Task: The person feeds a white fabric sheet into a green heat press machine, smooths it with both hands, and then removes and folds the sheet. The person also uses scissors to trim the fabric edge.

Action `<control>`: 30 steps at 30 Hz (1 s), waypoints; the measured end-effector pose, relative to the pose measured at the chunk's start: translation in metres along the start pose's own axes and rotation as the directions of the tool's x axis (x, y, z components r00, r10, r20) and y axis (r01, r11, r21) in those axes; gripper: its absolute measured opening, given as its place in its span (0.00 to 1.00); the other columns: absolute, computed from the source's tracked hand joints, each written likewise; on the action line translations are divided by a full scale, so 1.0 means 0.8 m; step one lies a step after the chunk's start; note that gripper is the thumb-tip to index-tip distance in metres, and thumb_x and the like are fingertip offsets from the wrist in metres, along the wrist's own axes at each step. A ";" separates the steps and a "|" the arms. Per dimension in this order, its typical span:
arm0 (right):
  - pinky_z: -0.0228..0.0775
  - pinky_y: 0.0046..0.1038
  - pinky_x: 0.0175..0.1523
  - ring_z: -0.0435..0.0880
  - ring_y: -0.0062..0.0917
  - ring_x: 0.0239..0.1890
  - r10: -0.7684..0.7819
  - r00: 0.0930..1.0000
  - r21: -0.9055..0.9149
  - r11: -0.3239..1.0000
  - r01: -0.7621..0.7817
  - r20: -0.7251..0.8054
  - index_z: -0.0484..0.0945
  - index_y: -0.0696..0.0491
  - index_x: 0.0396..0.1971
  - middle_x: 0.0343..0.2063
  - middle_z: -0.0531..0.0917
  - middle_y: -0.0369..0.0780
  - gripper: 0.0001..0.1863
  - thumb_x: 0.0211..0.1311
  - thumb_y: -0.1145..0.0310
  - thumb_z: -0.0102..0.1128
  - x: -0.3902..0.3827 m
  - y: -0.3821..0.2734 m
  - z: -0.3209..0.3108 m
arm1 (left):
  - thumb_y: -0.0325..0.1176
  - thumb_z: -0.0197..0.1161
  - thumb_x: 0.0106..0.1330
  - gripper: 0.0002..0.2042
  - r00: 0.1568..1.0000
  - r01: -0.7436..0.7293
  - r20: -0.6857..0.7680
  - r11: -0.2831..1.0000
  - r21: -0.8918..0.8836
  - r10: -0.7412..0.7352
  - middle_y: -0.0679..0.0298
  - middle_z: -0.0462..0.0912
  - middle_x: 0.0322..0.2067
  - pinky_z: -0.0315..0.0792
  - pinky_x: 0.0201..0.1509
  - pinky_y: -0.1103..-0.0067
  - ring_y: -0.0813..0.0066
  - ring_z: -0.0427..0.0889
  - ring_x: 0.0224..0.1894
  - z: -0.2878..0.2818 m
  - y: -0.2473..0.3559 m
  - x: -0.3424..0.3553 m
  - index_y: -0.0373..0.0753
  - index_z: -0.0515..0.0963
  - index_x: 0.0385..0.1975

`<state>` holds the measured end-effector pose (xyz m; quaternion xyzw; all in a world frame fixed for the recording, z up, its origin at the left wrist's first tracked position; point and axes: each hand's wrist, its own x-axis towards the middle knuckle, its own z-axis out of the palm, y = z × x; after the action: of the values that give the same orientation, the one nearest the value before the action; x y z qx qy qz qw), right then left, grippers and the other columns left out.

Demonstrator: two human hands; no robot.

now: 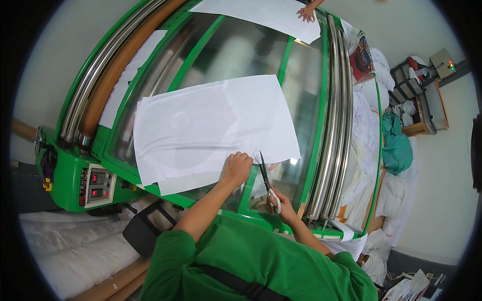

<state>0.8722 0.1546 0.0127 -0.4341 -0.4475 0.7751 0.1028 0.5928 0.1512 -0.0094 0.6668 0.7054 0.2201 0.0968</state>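
A white cloth sheet lies over the glass top of a green-framed machine, with faint creases and a second white layer showing under its near edge. At that near edge, my left hand has its fingers bent and closed on the cloth. My right hand holds a pair of scissors by the pale handles. The dark blades point away from me, with their tips at the sheet's near edge, right of my left hand. Whether the blades are apart is hard to see.
Across the machine, another person's hand rests on a second white sheet. Metal rollers line the right side; a brown roller runs along the left. A control panel sits at the near left. White cloth heaps lie beyond the right rollers.
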 end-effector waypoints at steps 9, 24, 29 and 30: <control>0.64 0.20 0.27 0.71 0.11 0.24 0.000 0.998 -0.063 0.998 -0.004 -0.057 0.66 0.51 0.78 0.27 0.76 0.27 0.40 0.72 0.56 0.72 0.031 -0.024 0.016 | 0.34 0.64 0.68 0.05 1.000 0.004 -0.019 0.998 -0.069 -0.006 0.65 0.82 0.39 0.71 0.52 0.64 0.61 0.78 0.49 -0.009 -0.001 -0.004 0.43 0.84 0.38; 0.65 0.21 0.23 0.72 0.15 0.19 0.012 1.000 -0.091 0.996 -0.014 -0.020 0.67 0.53 0.77 0.24 0.76 0.30 0.40 0.71 0.56 0.73 0.132 -0.097 0.026 | 0.32 0.61 0.62 0.04 1.000 0.020 -0.018 1.000 -0.005 -0.020 0.66 0.81 0.39 0.71 0.53 0.67 0.65 0.78 0.50 -0.009 0.002 -0.009 0.44 0.82 0.34; 0.66 0.22 0.22 0.72 0.17 0.17 -0.073 0.995 -0.016 0.997 0.074 0.064 0.78 0.52 0.61 0.19 0.73 0.29 0.25 0.76 0.51 0.66 0.166 -0.125 0.032 | 0.35 0.65 0.63 0.03 0.998 0.010 -0.069 1.000 -0.004 -0.010 0.69 0.82 0.38 0.71 0.51 0.68 0.67 0.78 0.49 0.000 -0.003 -0.014 0.46 0.82 0.33; 0.66 0.23 0.22 0.72 0.17 0.17 -0.013 0.999 -0.092 0.996 0.017 0.044 0.78 0.52 0.57 0.19 0.73 0.29 0.23 0.76 0.49 0.65 0.170 -0.128 0.034 | 0.35 0.65 0.63 0.03 0.995 0.019 -0.096 1.000 -0.010 -0.020 0.70 0.82 0.38 0.71 0.51 0.68 0.67 0.78 0.49 0.002 -0.002 -0.015 0.46 0.82 0.33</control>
<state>0.7458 0.2717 0.0196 -0.4180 -0.4884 0.7619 0.0787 0.5932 0.1398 -0.0134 0.6481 0.7147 0.2542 0.0676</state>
